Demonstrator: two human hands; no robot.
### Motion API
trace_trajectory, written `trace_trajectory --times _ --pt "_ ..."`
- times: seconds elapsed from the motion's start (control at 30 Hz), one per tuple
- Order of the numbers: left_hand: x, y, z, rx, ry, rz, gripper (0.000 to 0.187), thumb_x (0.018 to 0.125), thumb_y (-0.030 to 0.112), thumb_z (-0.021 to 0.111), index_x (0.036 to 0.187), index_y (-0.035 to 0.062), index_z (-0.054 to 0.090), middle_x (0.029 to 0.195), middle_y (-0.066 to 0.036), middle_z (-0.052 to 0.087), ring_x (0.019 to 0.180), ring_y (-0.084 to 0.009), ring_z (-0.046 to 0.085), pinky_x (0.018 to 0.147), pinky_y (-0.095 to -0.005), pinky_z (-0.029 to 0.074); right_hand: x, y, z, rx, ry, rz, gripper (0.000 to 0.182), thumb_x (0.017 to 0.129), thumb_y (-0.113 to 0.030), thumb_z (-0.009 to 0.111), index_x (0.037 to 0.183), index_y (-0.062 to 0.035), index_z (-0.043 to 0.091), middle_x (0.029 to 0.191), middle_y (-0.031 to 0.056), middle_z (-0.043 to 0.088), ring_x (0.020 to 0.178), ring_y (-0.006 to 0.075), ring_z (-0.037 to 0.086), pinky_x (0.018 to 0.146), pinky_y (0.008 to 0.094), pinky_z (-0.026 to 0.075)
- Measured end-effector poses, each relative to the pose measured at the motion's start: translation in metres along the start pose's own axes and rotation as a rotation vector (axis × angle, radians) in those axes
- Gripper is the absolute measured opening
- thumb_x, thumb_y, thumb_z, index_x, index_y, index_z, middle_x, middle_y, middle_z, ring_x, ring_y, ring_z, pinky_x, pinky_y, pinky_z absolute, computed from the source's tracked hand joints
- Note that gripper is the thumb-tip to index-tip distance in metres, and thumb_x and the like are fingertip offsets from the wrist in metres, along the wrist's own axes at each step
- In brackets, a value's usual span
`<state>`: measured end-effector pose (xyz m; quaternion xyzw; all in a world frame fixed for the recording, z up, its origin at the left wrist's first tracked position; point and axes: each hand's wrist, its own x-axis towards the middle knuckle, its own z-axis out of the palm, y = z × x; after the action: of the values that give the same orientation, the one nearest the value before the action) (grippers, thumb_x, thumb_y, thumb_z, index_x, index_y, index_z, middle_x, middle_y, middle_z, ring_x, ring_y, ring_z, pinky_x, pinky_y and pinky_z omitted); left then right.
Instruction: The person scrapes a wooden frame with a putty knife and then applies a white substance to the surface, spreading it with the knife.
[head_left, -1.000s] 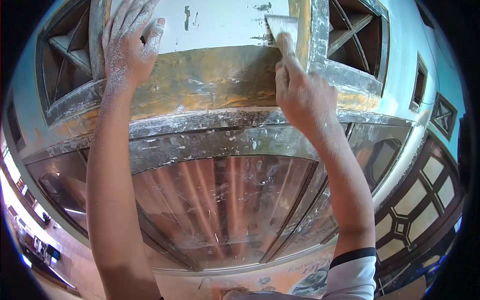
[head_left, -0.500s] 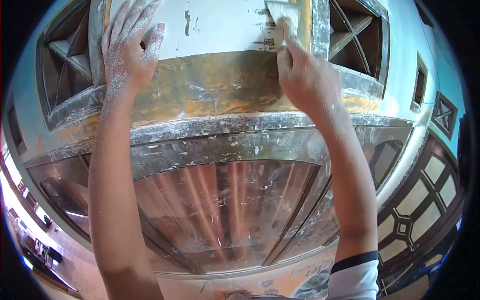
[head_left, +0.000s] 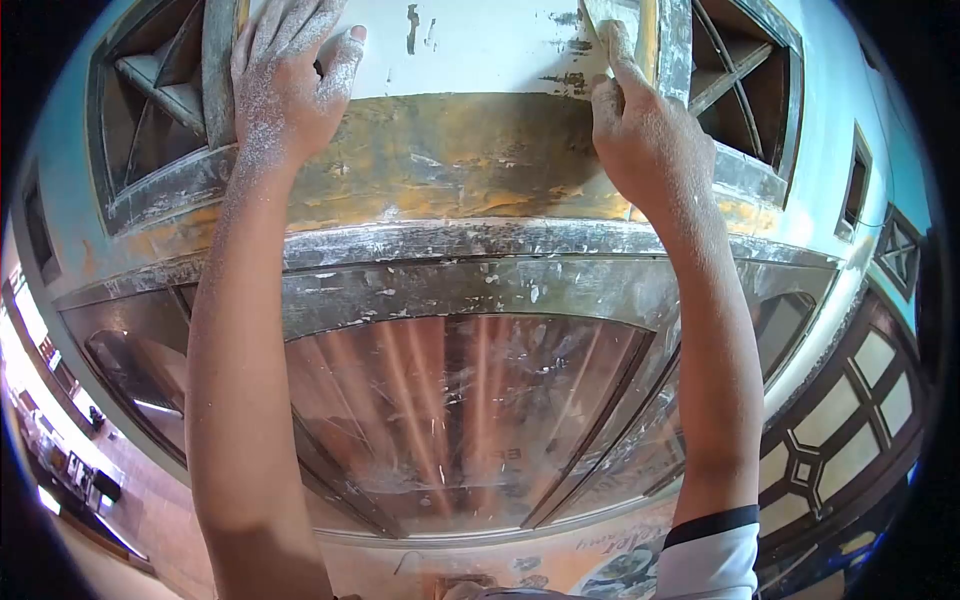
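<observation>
Scraper (head_left: 617, 14) was seen at the upper right of the white panel (head_left: 470, 50), its blade set against the surface near the right border and partly cut off by the top of the view. It was grasped in the right hand (head_left: 655, 140), with a finger extended along it toward the blade. Dark patches were noted on the panel just left of the blade.

The left hand (head_left: 290, 85) was laid on the panel's left side, unclenched, fingers extended upward and thumb held apart; its skin was coated with white dust. Fingertips were partly cropped.

Below the panel, a brown and ochre band (head_left: 450, 150) was observed, bordered beneath by a white-flecked rail (head_left: 460, 240). A curved-top glass pane (head_left: 460, 410) was situated lower, between the forearms. The panel was flanked by a left lattice frame (head_left: 150, 85) and a right lattice frame (head_left: 735, 80).
</observation>
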<state>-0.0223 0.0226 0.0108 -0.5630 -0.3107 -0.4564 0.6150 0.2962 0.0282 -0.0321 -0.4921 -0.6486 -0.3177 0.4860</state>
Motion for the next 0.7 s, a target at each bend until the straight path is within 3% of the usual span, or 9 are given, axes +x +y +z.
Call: trace_trajectory --times 0.03,0.07,0.13,0.23,0.3,0.4,0.5,0.57,0.7 --pt "-0.004 -0.005 0.004 0.057 0.033 0.06 0.046 0.107 0.037 0.052 0.152 0.0275 0.054 0.162 0.001 0.045 0.154 -0.027 0.032 0.126 -0.0519 0.019 -0.006 -0.001 0.0 -0.001 -0.003 -0.002 0.053 0.106 -0.037 0.046 0.158 -0.0231 0.043 0.083 0.0238 0.073 0.083 0.046 0.071 0.076 0.058 0.054" --pt "-0.003 0.0 0.0 0.056 0.029 0.054 0.046 0.107 0.037 0.052 0.152 0.0275 0.054 0.162 0.001 0.045 0.154 -0.027 0.032 0.126 -0.0519 0.019 -0.018 -0.005 -0.005 0.015 -0.074 0.033 0.053 0.106 -0.037 0.046 0.158 -0.0239 0.043 0.08 0.0236 0.073 0.08 0.0457 0.071 0.075 0.0576 0.054" --pt "0.005 0.02 -0.013 -0.014 -0.047 -0.081 0.048 0.094 0.01 0.061 0.14 0.0002 0.061 0.154 -0.022 0.05 0.151 -0.0398 0.036 0.123 -0.0489 0.03 -0.044 -0.005 0.002 0.021 -0.1 0.025 0.052 0.106 -0.037 0.047 0.157 -0.0264 0.044 0.074 0.0239 0.071 0.072 0.0456 0.07 0.071 0.0567 0.055" --pt "0.008 0.026 -0.02 0.011 -0.082 -0.107 0.049 0.093 0.01 0.061 0.141 0.0002 0.06 0.155 -0.022 0.049 0.15 -0.0396 0.037 0.122 -0.0492 0.031 -0.039 0.0 0.008 -0.031 -0.061 -0.08 0.052 0.109 -0.035 0.042 0.159 -0.0219 0.035 0.062 0.0141 0.069 0.057 0.0355 0.071 0.054 0.0511 0.057" --pt "0.008 0.027 -0.021 0.011 -0.086 -0.1 0.049 0.093 0.011 0.061 0.141 0.0006 0.06 0.155 -0.021 0.049 0.15 -0.0396 0.037 0.122 -0.0497 0.032 -0.005 0.002 0.01 -0.063 -0.026 -0.091 0.051 0.109 -0.035 0.042 0.158 -0.023 0.037 0.063 0.0142 0.069 0.058 0.0357 0.072 0.055 0.0516 0.057" --pt "0.011 0.029 -0.025 0.02 -0.091 -0.108 0.048 0.093 0.012 0.062 0.14 0.0014 0.061 0.155 -0.021 0.05 0.15 -0.0396 0.038 0.121 -0.0508 0.033 0.037 0.013 0.015 -0.144 0.287 -0.256 0.051 0.109 -0.035 0.041 0.158 -0.0237 0.037 0.064 0.0129 0.069 0.058 0.035 0.072 0.056 0.0505 0.058" --pt "0.011 0.025 -0.027 0.001 -0.092 -0.097 0.047 0.093 0.013 0.062 0.139 0.0024 0.061 0.154 -0.02 0.05 0.149 -0.0403 0.038 0.12 -0.052 0.034 0.03 0.0 0.002 -0.078 0.198 -0.2 0.047 0.108 -0.036 0.043 0.152 -0.0217 0.047 0.072 0.0159 0.073 0.067 0.0381 0.074 0.065 0.0534 0.06" --pt "0.013 0.025 -0.031 -0.006 -0.131 -0.066 0.049 0.093 0.015 0.062 0.141 0.0031 0.059 0.156 -0.02 0.048 0.149 -0.0412 0.037 0.121 -0.0524 0.032 -0.01 -0.023 -0.014 0.04 -0.207 0.086 0.049 0.105 -0.038 0.044 0.152 -0.0232 0.051 0.088 0.0268 0.073 0.086 0.0477 0.072 0.081 0.0566 0.057" --pt "0.032 0.001 -0.031 0.048 -0.247 0.004 0.048 0.101 0.02 0.057 0.146 0.0055 0.055 0.161 -0.018 0.043 0.152 -0.0398 0.032 0.125 -0.0511 0.025 -0.014 -0.027 -0.015 0.026 -0.281 0.124 0.048 0.105 -0.038 0.044 0.15 -0.0222 0.052 0.096 0.0263 0.074 0.09 0.0492 0.071 0.083 0.058 0.056"
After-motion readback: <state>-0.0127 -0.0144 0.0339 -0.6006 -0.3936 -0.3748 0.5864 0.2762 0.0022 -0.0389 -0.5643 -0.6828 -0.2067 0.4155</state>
